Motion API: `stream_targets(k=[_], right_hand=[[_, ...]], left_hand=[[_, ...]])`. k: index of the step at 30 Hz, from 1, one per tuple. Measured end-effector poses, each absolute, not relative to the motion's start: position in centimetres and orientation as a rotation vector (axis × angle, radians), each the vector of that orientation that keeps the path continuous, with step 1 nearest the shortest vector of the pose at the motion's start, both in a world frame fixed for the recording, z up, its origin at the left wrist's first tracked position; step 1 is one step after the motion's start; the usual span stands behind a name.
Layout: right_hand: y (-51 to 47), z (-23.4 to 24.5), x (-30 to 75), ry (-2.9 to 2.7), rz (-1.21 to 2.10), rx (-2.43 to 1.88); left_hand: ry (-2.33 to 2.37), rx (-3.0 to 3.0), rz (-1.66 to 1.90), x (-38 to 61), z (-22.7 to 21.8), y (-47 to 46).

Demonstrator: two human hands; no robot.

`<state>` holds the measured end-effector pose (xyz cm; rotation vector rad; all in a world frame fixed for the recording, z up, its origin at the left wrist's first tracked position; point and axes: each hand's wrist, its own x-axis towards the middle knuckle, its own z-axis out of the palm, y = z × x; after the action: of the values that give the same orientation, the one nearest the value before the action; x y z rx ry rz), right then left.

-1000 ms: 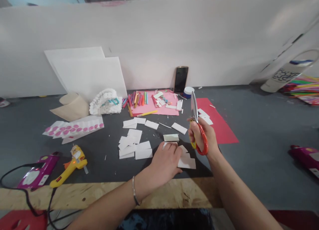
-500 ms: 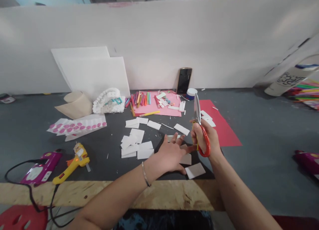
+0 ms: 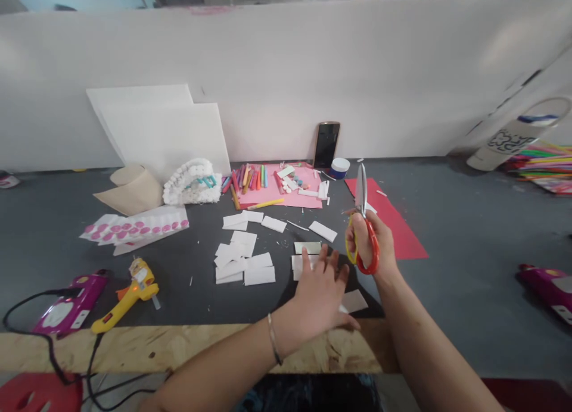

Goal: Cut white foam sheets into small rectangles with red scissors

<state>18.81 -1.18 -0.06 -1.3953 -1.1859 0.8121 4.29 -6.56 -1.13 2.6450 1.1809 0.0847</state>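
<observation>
My right hand [image 3: 373, 245] grips orange-handled scissors [image 3: 364, 233] upright, blades pointing up and closed. My left hand [image 3: 319, 296] hovers flat with fingers spread over small white cut rectangles [image 3: 353, 300] near the front of the dark mat [image 3: 201, 293]. Just beyond its fingertips lie two more white pieces [image 3: 306, 254]. A cluster of white rectangles [image 3: 241, 263] lies to the left of that hand.
A yellow glue gun [image 3: 127, 293] with cord lies front left beside a magenta package [image 3: 67, 308]. Pink paper with coloured sticks [image 3: 268, 186], a phone [image 3: 326, 144], a red sheet [image 3: 393, 221], white boards [image 3: 161, 132], pink-dotted strips [image 3: 134, 227] and a wooden edge [image 3: 179, 346] surround the mat.
My left hand lifted off the white pieces, opened its fingers and drew back toward me. The scissors hand shifted slightly right. The white pieces under the hand were rearranged.
</observation>
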Motion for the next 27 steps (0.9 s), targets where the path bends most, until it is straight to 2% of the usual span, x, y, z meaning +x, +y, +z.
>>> stream_targets(k=[9, 15, 21, 23, 27], right_hand=[[-0.7, -0.3, 19.2, -1.269, 0.801, -1.496], [0.2, -0.9, 20.8, -1.666, 0.459, -1.748], [1.6, -2.7, 20.5, -1.88, 0.364, -1.738], [2.0, -3.4, 20.0, -1.946, 0.359, -1.754], [2.3, -3.9, 19.4, -2.012, 0.335, -1.777]], left_hand=[[1.347, 2.579, -0.039, 1.2, 0.9, -3.3], [1.332, 2.661, 0.017, 0.9, 1.0, -3.8], [1.139, 2.885, 0.162, 3.0, 0.5, -5.4], [1.027, 2.938, 0.109, 4.2, 0.4, -5.9], [1.148, 2.843, -0.067, 5.7, 0.8, -6.0]])
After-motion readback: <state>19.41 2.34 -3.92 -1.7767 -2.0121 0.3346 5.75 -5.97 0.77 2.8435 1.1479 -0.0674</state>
